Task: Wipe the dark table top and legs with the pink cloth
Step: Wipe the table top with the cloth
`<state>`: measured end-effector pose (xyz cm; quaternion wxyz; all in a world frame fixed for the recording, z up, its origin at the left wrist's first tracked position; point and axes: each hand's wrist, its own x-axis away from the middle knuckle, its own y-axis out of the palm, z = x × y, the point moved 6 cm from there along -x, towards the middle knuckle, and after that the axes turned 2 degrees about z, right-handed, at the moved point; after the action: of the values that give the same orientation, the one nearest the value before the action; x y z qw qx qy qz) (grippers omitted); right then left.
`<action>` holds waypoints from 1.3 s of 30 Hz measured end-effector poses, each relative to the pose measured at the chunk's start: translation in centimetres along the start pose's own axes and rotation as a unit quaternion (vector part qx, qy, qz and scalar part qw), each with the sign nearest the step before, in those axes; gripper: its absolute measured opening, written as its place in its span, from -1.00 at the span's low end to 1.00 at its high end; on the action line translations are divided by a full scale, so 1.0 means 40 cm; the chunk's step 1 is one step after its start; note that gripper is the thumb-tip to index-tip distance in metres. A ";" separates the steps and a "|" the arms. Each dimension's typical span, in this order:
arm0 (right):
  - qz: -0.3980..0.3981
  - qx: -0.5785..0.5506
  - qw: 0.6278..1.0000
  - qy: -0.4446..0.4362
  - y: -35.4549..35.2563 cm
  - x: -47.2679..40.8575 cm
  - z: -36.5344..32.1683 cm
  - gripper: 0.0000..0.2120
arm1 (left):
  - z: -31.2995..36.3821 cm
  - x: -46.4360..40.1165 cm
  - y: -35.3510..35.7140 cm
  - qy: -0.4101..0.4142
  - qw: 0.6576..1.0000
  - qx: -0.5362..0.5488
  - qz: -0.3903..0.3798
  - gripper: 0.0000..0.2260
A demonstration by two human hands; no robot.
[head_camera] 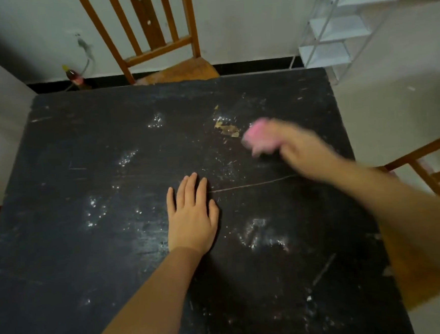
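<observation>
Left hand [191,216] lies flat, fingers straight, mid dark table top [89,256]. Blurred right hand [296,142] grips pink cloth [260,136] near the right edge; wooden chair [156,40] stands beyond the far edge.

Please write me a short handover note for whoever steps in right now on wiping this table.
Left hand: open, flat on the table top near its middle.
Right hand: grips the pink cloth, on the top's far right part, blurred by motion, beside a patch of worn paint.
Done: cannot say how much has been wiped; white specks and smears show over most of the top.
Left: the speckled areas on the left, the centre and the near right, then the legs, which are out of view.
Nearby: a wooden chair at the far edge, another at the right.
</observation>
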<state>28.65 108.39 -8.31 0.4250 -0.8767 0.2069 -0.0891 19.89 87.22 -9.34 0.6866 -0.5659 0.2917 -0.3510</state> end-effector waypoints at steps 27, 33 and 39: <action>0.091 0.110 0.985 0.100 -0.147 0.077 0.243 -0.52 | 0.000 0.002 0.001 -0.001 1.000 0.004 0.017 -0.51; -0.149 0.001 0.988 -0.050 0.029 0.382 -0.051 -0.42 | 0.002 0.003 0.001 -0.003 1.000 0.002 0.010 -0.50; 0.152 0.044 0.984 0.077 -0.201 -0.016 0.124 -0.57 | -0.003 0.001 0.005 -0.002 1.000 0.007 0.012 -0.51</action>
<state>32.03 116.62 -5.09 0.4550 -0.8059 0.3654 -0.0997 19.86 87.16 -9.55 0.6954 -0.5583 0.2948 -0.3432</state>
